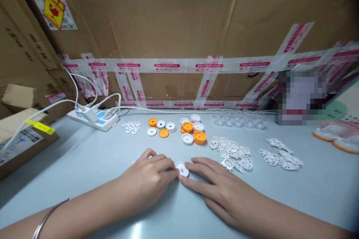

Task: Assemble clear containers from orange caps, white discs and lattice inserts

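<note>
Steadying the disc (183,168) nearside of the rings (199,138), the right hand (224,183) is grasping its rim; the left hand (154,173) is touching it, grip unclear. Level pressure should be keeping it flat.

Before you, the smooth, pale blue-grey table (95,164) bears a white rectangular power strip (106,121), small white plastic pegs (134,131), orange and white round plastic caps (187,127), clear round plastic cups (238,120) and two piles of white openwork plastic pieces (231,150); a round white plastic disc (183,169) sits between your left hand (153,174) and right hand (217,185).
</note>
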{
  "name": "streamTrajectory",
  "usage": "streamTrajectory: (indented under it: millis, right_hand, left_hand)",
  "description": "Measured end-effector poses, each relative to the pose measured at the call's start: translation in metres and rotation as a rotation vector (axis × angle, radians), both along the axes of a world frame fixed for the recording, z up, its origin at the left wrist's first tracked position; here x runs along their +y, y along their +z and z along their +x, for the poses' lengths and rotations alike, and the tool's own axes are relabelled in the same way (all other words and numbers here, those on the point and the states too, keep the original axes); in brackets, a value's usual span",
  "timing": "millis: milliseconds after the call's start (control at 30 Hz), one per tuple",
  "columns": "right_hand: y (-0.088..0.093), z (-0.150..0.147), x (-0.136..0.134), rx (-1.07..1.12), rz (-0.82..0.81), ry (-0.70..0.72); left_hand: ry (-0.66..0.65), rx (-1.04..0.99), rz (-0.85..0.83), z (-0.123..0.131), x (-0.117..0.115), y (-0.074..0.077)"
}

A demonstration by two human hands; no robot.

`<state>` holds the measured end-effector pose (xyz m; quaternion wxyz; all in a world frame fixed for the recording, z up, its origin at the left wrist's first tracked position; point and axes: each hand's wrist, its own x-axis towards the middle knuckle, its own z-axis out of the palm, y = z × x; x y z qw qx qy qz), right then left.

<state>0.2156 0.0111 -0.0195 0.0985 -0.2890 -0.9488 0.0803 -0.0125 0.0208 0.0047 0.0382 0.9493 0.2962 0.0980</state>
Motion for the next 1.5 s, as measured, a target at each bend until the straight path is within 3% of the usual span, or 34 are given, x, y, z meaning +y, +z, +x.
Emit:
streamTrajectory:
  millis: [100,200,333,533,733,867,1067,1233,1400,1500]
  right_hand:
    - [-0.001,0.001,0.000,0.027,-0.005,0.000]
    - [-0.003,0.002,0.001,0.049,-0.014,0.002]
    - [-0.004,0.003,0.001,0.056,-0.016,0.002]
    - [-0.003,0.003,0.000,0.074,-0.003,0.013]
    - [0.000,0.004,-0.001,0.101,0.016,0.022]
    - [0.001,0.007,-0.001,0.165,0.058,0.044]
    - [0.004,0.007,0.000,0.501,0.157,0.091]
    - [0.009,0.000,-0.003,0.699,0.135,0.112]
    - [0.007,-0.007,-0.010,0.705,0.047,0.056]
    - [0.005,-0.007,-0.014,0.693,-0.007,0.098]
  left_hand:
    - [0.032,-0.085,-0.144,-0.005,0.006,0.009]
    - [0.147,-0.213,-0.238,-0.017,0.019,0.024]
    - [0.242,-0.101,-0.382,-0.036,0.032,0.039]
    - [0.202,0.037,-0.498,-0.036,0.030,0.032]
    - [0.156,0.066,-0.447,-0.034,0.030,0.027]
    - [0.108,0.100,-0.323,-0.032,0.028,0.028]
    - [0.048,0.096,-0.039,-0.027,0.027,0.017]
    - [-0.030,-0.098,0.279,-0.017,0.017,0.006]
    - [-0.093,-0.491,0.210,0.011,-0.014,0.001]
    - [-0.115,-0.575,0.160,0.023,-0.027,-0.003]
